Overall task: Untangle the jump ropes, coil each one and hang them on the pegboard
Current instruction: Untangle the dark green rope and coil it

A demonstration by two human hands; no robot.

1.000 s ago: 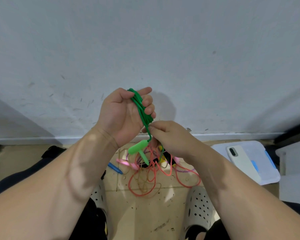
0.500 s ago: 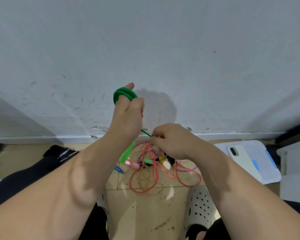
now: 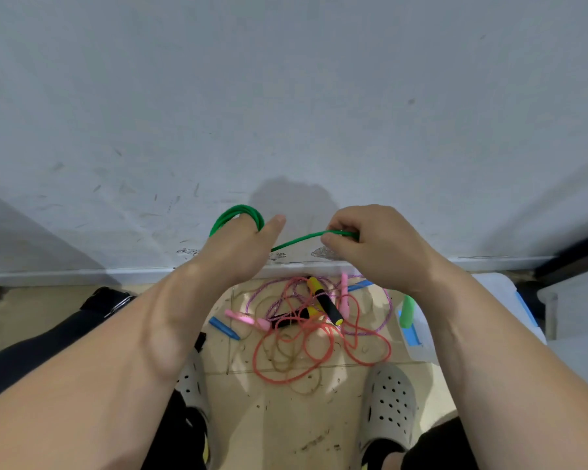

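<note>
My left hand [image 3: 241, 242] is raised before the wall with the green jump rope [image 3: 240, 213] looped in several turns round its fingers. A free length of that rope runs rightward to my right hand [image 3: 370, 245], which pinches it between thumb and fingers. One green handle [image 3: 407, 311] hangs below my right wrist. On the floor between my feet lies a tangle of other ropes [image 3: 319, 337]: an orange-red cord, a purple braided cord, pink handles, blue handles and a black-and-yellow handle. No pegboard is in view.
A white wall [image 3: 286, 96] stands close ahead, with a baseboard at floor level. A white lidded box [image 3: 510, 293] sits on the floor at the right. Grey perforated clogs [image 3: 389, 398] flank the tangle. A dark strap with a metal buckle [image 3: 109, 300] lies at the left.
My right hand has risen from above the floor tangle and pulled the green rope out to the right. The left hand turned, its back now facing me. The green handle swung to the right.
</note>
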